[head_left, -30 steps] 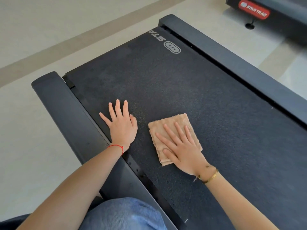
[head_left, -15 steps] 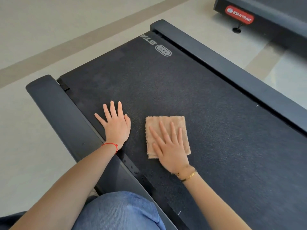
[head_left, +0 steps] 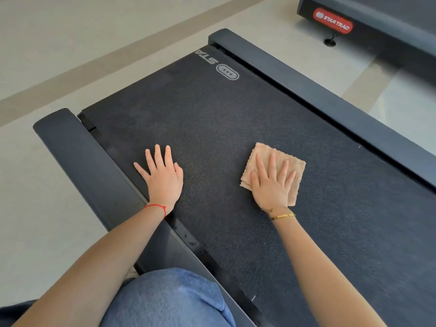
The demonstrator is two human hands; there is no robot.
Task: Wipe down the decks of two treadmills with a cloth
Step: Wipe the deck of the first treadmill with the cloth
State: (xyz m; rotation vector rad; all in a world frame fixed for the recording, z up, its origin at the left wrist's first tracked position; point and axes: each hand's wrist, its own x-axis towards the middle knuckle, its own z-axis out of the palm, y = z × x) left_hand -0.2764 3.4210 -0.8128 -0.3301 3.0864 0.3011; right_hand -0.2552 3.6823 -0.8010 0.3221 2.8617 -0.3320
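Down on the dark treadmill deck (head_left: 236,128): right hand (head_left: 271,185) flat, fingers spread, pressing the folded tan cloth (head_left: 286,156); left hand (head_left: 162,178) splayed beside the side rail (head_left: 77,152). Pale floor (head_left: 59,48) around; second treadmill (head_left: 368,22) beyond.

A gym: two treadmills (head_left: 236,138) on pale flooring (head_left: 47,55)

Two treadmills (head_left: 236,128) (head_left: 377,20), one cloth (head_left: 278,161), two hands (head_left: 162,178) (head_left: 271,187)
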